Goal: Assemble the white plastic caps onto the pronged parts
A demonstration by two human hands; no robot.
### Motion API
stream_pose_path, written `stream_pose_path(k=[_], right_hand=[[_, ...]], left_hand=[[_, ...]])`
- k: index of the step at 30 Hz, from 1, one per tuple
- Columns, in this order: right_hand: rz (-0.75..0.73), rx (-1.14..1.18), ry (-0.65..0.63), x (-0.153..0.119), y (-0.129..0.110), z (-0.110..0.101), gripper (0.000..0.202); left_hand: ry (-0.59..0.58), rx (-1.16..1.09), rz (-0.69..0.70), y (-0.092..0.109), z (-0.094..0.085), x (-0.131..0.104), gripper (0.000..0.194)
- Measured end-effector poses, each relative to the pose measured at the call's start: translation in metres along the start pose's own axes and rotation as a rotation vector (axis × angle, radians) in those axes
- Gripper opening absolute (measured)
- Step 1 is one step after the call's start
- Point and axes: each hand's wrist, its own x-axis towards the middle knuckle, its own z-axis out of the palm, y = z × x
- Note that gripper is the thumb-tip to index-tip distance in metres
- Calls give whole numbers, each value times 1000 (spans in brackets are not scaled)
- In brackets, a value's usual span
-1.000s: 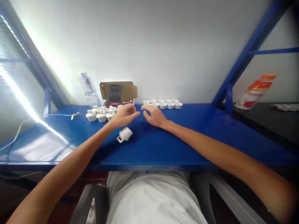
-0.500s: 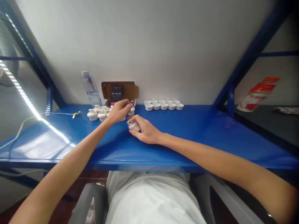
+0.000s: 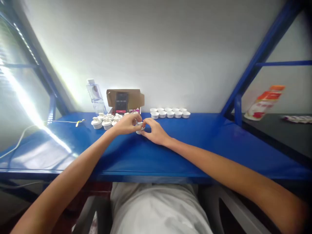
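Between my two hands is a small white cup with a raised top (image 3: 139, 132), just above or on the blue table; I cannot tell which. My right hand (image 3: 156, 132) curls round its right side, thumb low and fingers above. From the left, my left hand (image 3: 128, 124) closes on its top, fingers and thumb bent together. Fingers hide much of the cup. Several similar white cups with raised tops (image 3: 107, 123) stand in a cluster just left of and behind my left hand.
Two rows of plain white cups (image 3: 170, 114) stand by the wall. An open cardboard box (image 3: 134, 97) with a dark phone (image 3: 121, 102) leaning in it is behind the cluster. Left of it stands a clear bottle (image 3: 97, 96). A white cable (image 3: 60, 121) crosses the blue table (image 3: 195, 143).
My left hand has come down and right from the back cups to the cup in my right hand. That cup looks more upright now. The camera view has tilted slightly.
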Motion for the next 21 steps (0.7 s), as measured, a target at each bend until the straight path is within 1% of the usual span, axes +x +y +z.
stream_pose_path(k=[1, 2, 5, 8, 12, 16, 18, 21], right_hand=[[7, -14, 4, 0, 3, 0, 13], [12, -24, 2, 1, 5, 0, 18], [21, -39, -38, 0, 10, 1, 40], [25, -51, -90, -1, 11, 3, 52], [52, -87, -156, -3, 11, 4, 58], [34, -103, -220, -1, 12, 0, 59], [26, -119, -251, 2, 16, -6, 61], [63, -204, -264, 8, 26, -23, 62]], left_hand=[[29, 32, 8, -2, 1, 0, 24], [59, 65, 11, -4, 2, 1, 22], [130, 180, -7, -9, 3, 2, 17], [163, 248, -45, -15, 4, 2, 15], [197, 287, -60, -20, 5, 2, 14], [216, 272, -27, -17, 7, 2, 15], [218, 242, 1, -14, 8, 2, 15], [216, 219, 22, -11, 11, 3, 14]])
